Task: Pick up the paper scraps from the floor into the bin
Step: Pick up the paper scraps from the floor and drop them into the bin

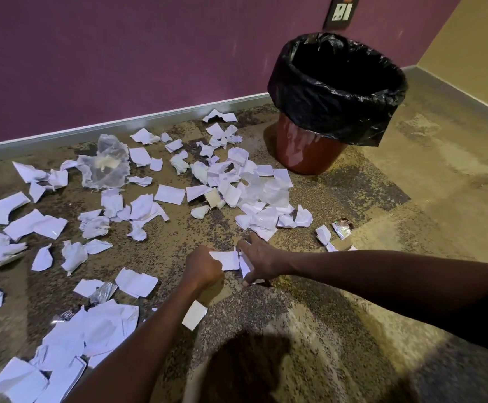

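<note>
Where the speckled carpet (309, 309) meets the purple wall (120, 53), a grey skirting strip (120, 123) marks the far edge, and one red bin (306, 152) lined with a black bag (333, 91) stands close to it, upright, mouth open. Right of the bin and nearer the camera the carpet is bare up to the yellow wall (475, 39), giving open room on that side. Left of the bin and toward the camera, white paper scraps (248, 184) lie scattered in dozens, too many and too overlapped to count; the densest cluster lies just beside the bin's base. One crumpled clear plastic bag (106, 164) lies well left of the bin among the scraps. Three foil wrappers show: one (342, 228) in front of the bin, and two, (103, 292) and (66, 315), far to its left and nearer the camera. One wall socket (342, 11) sits above the bin.

Both hands work in front of the bin, clear of it. The left hand (203, 267) is curled round the edge of a white scrap (226, 259). The right hand (261, 258) grips a bunched scrap (245, 267), thumb and one finger spread toward the carpet. A single loose scrap (194, 315) lies beside the left forearm.
</note>
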`<state>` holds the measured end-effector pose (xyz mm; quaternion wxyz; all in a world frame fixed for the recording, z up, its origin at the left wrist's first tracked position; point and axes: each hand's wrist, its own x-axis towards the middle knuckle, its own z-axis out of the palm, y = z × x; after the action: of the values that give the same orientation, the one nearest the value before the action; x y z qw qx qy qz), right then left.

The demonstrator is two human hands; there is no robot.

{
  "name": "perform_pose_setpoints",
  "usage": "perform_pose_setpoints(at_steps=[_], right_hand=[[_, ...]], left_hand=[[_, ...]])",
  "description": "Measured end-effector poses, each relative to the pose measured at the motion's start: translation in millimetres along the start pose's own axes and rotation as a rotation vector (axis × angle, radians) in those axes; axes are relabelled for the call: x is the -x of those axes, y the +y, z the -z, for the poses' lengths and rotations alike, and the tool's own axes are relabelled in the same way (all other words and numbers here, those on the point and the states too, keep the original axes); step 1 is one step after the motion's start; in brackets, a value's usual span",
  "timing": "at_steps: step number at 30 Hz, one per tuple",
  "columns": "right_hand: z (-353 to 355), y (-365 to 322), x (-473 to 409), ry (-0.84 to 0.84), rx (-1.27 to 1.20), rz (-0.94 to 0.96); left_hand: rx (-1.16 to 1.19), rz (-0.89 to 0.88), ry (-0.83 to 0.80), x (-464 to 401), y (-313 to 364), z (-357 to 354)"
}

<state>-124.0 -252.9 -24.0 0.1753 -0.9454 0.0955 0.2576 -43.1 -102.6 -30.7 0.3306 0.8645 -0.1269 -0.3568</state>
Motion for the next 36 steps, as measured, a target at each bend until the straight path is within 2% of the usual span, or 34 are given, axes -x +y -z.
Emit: perform_pose_setpoints(at_steps=[5, 11, 14, 17, 19, 22, 31, 36], right_hand=[[6, -1, -2, 0.019, 0.04, 0.0], [16, 6, -1, -0.004, -0.035, 0.038], [30, 8, 0, 0.04, -0.125, 0.083], [43, 5, -1, 0.099, -0.315, 0.096], [47, 1, -3, 0.128, -0.418, 0.108], [48, -4, -8, 0.135, -0.35, 0.1], [54, -1, -10, 0.152, -0.277, 0.0], [68, 23, 4, 0.155, -0.276, -0.039]], left_hand=[[-0.125, 0.022, 0.164, 7, 2, 11], [-0.2, -0.017, 0.141, 11, 3, 15], [-0.204, -0.068, 0.131, 14, 4, 15], [-0.125, -0.099, 0.11, 16, 9, 13], [0.041, -0.08, 0.056, 16, 13, 12], [0.198, -0.053, -0.017, 15, 17, 12], [0.567, 0.027, -0.087, 19, 25, 9], [0.577, -0.004, -0.092, 16, 36, 3]])
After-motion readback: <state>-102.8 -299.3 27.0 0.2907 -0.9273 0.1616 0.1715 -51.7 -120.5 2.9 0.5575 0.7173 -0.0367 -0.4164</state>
